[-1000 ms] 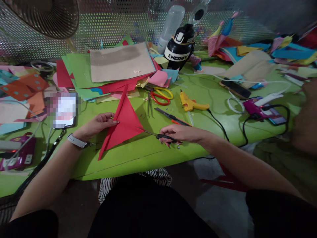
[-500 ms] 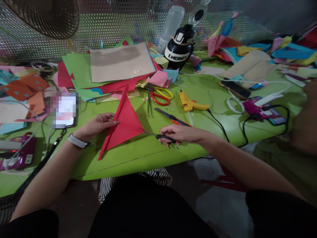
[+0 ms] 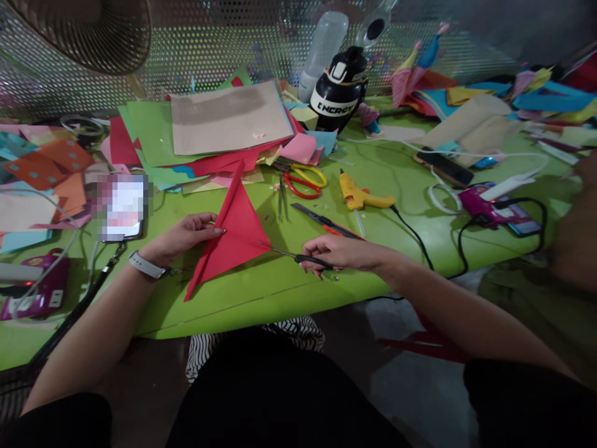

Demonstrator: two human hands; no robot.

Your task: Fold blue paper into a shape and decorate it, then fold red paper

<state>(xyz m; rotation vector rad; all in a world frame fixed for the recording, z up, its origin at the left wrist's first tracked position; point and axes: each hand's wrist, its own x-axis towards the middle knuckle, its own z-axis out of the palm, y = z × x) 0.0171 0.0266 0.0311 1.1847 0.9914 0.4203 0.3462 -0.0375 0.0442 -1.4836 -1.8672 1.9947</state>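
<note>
A triangular piece of red paper (image 3: 237, 233), its left edge folded into a narrow strip, is held over the green table (image 3: 261, 298). My left hand (image 3: 200, 230) pinches that folded edge between thumb and fingers. At the paper's right corner are the blades of black-handled scissors (image 3: 305, 257), one of them lying over the red surface. My right hand (image 3: 333, 254) is wrapped round the scissors' handles. Just beyond it lie a utility knife (image 3: 326, 222) and tweezers (image 3: 282, 200).
Red-and-yellow scissors (image 3: 303, 180) and a yellow glue gun (image 3: 361, 194) with a black cord lie farther back. Stacked coloured paper (image 3: 228, 121) and a black jug (image 3: 339, 93) stand behind. A lit phone (image 3: 124, 208) is at left; a purple power strip (image 3: 485, 205) sits at right.
</note>
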